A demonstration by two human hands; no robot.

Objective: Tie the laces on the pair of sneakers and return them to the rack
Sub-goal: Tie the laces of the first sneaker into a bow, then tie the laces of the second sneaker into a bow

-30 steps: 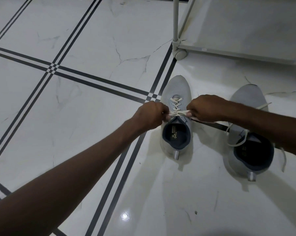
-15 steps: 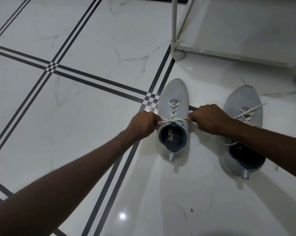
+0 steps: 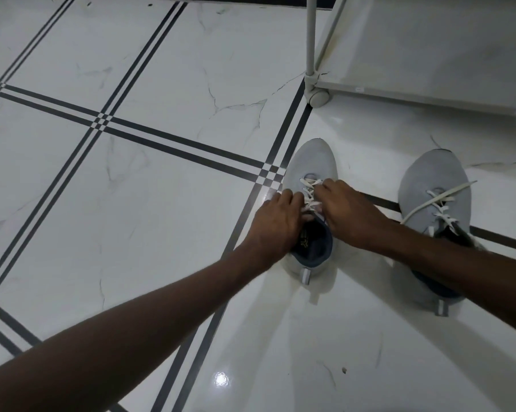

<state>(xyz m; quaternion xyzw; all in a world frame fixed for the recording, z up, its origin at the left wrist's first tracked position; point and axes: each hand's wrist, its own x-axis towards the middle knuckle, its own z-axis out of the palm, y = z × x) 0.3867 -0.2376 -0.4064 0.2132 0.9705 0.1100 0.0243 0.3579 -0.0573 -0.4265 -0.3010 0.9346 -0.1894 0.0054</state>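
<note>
Two light grey sneakers stand on the white tiled floor, toes pointing away from me. On the left sneaker (image 3: 310,162), my left hand (image 3: 276,221) and my right hand (image 3: 347,212) meet over the tongue, fingers closed around its white laces (image 3: 309,191). The lace ends are hidden under my fingers. The right sneaker (image 3: 435,179) stands apart to the right with its white laces (image 3: 437,200) loose, one end trailing across the toe. My right forearm crosses over its heel.
A white shoe rack (image 3: 429,90) on a small caster wheel (image 3: 318,97) stands at the upper right, its upright post (image 3: 310,34) just beyond the left sneaker's toe. Dark double stripes (image 3: 173,147) cross the glossy floor.
Both hands had been pulling the lace taut sideways, apart from each other; now they have come together over the middle of the left sneaker's laces.
</note>
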